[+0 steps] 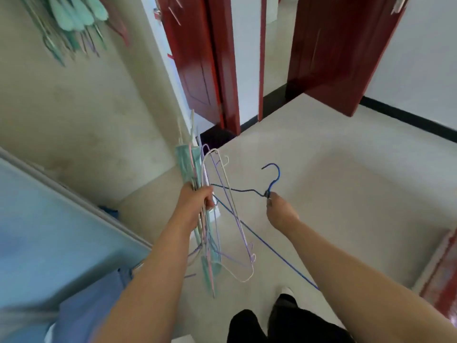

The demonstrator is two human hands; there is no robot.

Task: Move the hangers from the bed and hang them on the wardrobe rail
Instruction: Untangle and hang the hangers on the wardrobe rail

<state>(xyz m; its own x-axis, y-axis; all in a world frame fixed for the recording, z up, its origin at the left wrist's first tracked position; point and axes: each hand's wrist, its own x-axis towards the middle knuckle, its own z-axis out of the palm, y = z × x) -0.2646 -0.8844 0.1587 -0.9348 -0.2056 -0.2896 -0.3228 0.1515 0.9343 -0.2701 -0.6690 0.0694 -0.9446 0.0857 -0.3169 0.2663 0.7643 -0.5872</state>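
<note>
Left hand [197,204] clenched round a bundle of hangers [210,219], right hand [279,211] pinching a blue hanger [272,184] over pale floor [346,169], red doors [341,50] ahead.

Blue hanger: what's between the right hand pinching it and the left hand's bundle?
Head view: only the blue hanger's own wire arm spans from the right hand to the bundle gripped by the left hand; bare floor behind.

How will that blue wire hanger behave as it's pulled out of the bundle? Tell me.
The blue wire hanger looks thin, so it is probably light and a bit springy. The right hand pinches only its neck, so it may swing. Its long wire crosses the bundle that the left hand grips, so snagging seems likely.
</note>
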